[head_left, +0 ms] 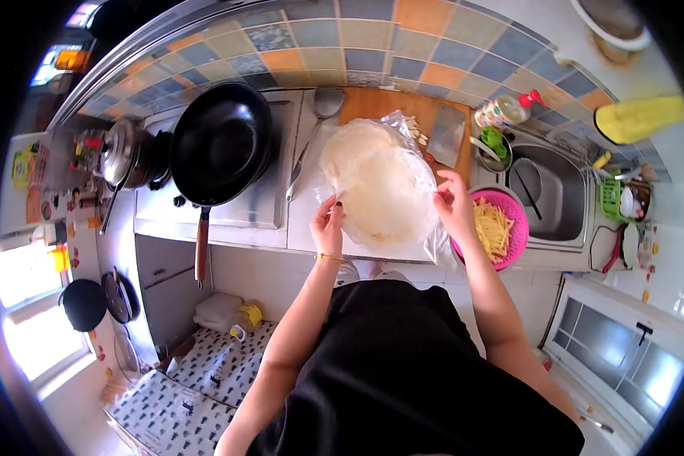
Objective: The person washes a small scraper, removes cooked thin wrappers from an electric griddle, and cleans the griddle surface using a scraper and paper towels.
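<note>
A round, pale sheet of dough or flatbread (387,199) lies at the counter's front edge, with clear plastic film around it. Another pale round (357,144) shows behind it, partly covered. My left hand (327,224) pinches the left edge of the front round, thumb and fingers together. On the opposite side, my right hand (453,199) has its fingertips closed on the right edge. Whether the fingers grip the film, the round or both is too small to tell. Just right of my right hand stands a pink basket (520,240) of pale yellow strips (494,228).
A black wok (220,144) sits on the stove at left, its handle jutting past the front edge. A spatula (304,156) lies beside it. Behind are a wooden board (380,104) and a cleaver (446,135). A sink (564,199) and soap bottle (503,111) are at right.
</note>
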A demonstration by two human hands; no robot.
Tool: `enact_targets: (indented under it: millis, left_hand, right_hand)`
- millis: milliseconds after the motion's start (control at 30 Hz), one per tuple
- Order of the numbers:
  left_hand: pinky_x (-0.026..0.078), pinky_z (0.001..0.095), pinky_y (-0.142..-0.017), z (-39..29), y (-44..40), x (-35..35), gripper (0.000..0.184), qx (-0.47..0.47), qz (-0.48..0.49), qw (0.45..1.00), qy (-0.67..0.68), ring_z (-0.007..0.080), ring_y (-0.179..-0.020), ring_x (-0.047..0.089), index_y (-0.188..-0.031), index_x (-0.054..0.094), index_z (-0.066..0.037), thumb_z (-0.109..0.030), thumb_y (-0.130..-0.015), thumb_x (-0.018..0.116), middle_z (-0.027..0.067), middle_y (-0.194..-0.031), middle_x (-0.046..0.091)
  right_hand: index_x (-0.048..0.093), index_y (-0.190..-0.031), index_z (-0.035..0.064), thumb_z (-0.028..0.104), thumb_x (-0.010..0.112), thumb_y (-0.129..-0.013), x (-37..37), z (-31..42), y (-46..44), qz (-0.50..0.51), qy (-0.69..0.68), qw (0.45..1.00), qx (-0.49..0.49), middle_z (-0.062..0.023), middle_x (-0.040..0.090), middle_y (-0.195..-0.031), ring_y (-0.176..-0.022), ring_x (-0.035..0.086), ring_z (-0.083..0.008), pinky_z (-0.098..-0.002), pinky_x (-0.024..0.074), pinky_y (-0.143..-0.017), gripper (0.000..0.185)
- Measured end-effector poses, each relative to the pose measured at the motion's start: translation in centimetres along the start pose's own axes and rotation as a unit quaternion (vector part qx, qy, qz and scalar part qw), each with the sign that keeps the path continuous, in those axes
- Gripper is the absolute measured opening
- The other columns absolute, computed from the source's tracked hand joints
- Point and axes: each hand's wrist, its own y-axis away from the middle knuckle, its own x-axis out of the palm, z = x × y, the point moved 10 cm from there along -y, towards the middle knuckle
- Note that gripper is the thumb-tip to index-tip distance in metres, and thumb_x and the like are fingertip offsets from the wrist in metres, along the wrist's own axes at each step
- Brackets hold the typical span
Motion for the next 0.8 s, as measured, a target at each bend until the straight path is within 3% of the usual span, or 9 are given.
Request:
enact_targets:
  millis: [67, 233, 267, 367, 400, 500, 600, 800]
  left_hand:
    - [0.046, 0.0189, -0.067, 1.2, -2.2, -1.6, 0.025, -0.053, -0.032, 0.995, 0.077, 0.0057, -0.077, 0.058, -0.115, 0.065, -0.008, -0.011, -0.090, 0.060, -0.0037, -0.090, 0.064]
    - [0.048, 0.0267, -0.070, 0.5, -8.1, -2.7, 0.027, -0.137, -0.082, 0.973, 0.167, 0.0083, -0.081, 0.058, -0.115, 0.065, -0.013, -0.013, -0.088, 0.062, -0.0039, -0.095, 0.065]
    - [0.048, 0.0325, -0.073, 1.2, -9.8, -2.6, 0.031, -0.150, -0.079, 0.964, 0.205, 0.0103, -0.087, 0.057, -0.118, 0.064, -0.018, -0.014, -0.087, 0.062, -0.0038, -0.103, 0.063]
    - [0.048, 0.0344, -0.075, 2.7, -14.1, -2.1, 0.038, -0.208, -0.109, 0.936, 0.262, 0.0121, -0.090, 0.057, -0.123, 0.060, -0.023, -0.016, -0.086, 0.063, -0.0051, -0.109, 0.061]
    - [0.047, 0.0347, -0.075, 1.9, -15.3, -1.3, 0.042, -0.183, -0.095, 0.936, 0.285, 0.0126, -0.086, 0.056, -0.125, 0.058, -0.027, -0.018, -0.085, 0.064, -0.0068, -0.104, 0.059]
    - [0.045, 0.0315, -0.070, 3.5, -19.3, -1.2, 0.044, -0.171, -0.126, 0.935, 0.285, 0.0085, -0.074, 0.052, -0.126, 0.057, -0.027, -0.017, -0.084, 0.064, -0.0080, -0.096, 0.059]
    - [0.041, 0.0252, -0.060, 5.2, -22.4, -2.1, 0.045, -0.184, -0.127, 0.953, 0.203, 0.0044, -0.065, 0.046, -0.126, 0.058, -0.029, -0.015, -0.084, 0.063, -0.0098, -0.090, 0.059]
    - [0.034, 0.0182, -0.051, 5.8, -24.1, -2.5, 0.045, -0.114, -0.105, 0.970, 0.188, 0.0020, -0.063, 0.043, -0.124, 0.060, -0.026, -0.009, -0.082, 0.062, -0.0111, -0.092, 0.060]
  right_hand:
    - [0.048, -0.119, 0.0044, -0.002, 0.061, -0.083, 2.6, 0.4, -3.4, 0.020, -0.007, 1.000, -0.021, -0.0021, 0.056, -0.076, -0.067, 0.053, -0.0084, -0.0221, 0.0436, -0.063, 0.039]
    - [0.047, -0.114, 0.0061, 0.004, 0.064, -0.082, 9.1, 1.0, -12.7, 0.032, 0.038, 0.997, -0.058, -0.0086, 0.062, -0.078, -0.072, 0.062, -0.0219, -0.0330, 0.0484, -0.066, 0.037]
    - [0.048, -0.113, 0.0061, 0.005, 0.064, -0.082, 10.4, 0.9, -14.6, 0.031, 0.054, 0.996, -0.065, -0.0094, 0.062, -0.079, -0.074, 0.063, -0.0239, -0.0345, 0.0489, -0.067, 0.036]
    - [0.049, -0.111, 0.0061, 0.008, 0.066, -0.081, 13.7, -1.0, -20.0, 0.026, 0.074, 0.996, -0.040, -0.0092, 0.064, -0.080, -0.077, 0.064, -0.0271, -0.0375, 0.0492, -0.068, 0.035]
    - [0.050, -0.110, 0.0078, 0.010, 0.066, -0.081, 14.6, -1.7, -21.5, 0.018, 0.092, 0.995, -0.042, -0.0079, 0.065, -0.081, -0.078, 0.064, -0.0273, -0.0389, 0.0490, -0.068, 0.033]
    - [0.051, -0.109, 0.0101, 0.011, 0.065, -0.082, 16.8, -2.9, -24.5, 0.017, 0.122, 0.992, -0.034, -0.0067, 0.066, -0.083, -0.079, 0.065, -0.0269, -0.0399, 0.0488, -0.069, 0.031]
    - [0.053, -0.105, 0.0108, 0.012, 0.065, -0.081, 17.7, -2.7, -25.9, 0.009, 0.132, 0.991, -0.029, -0.0071, 0.067, -0.086, -0.083, 0.065, -0.0280, -0.0407, 0.0491, -0.070, 0.027]
    - [0.054, -0.105, 0.0095, 0.012, 0.067, -0.081, 18.5, -5.4, -27.4, 0.007, 0.116, 0.993, -0.019, -0.0084, 0.068, -0.090, -0.087, 0.065, -0.0295, -0.0405, 0.0501, -0.073, 0.028]
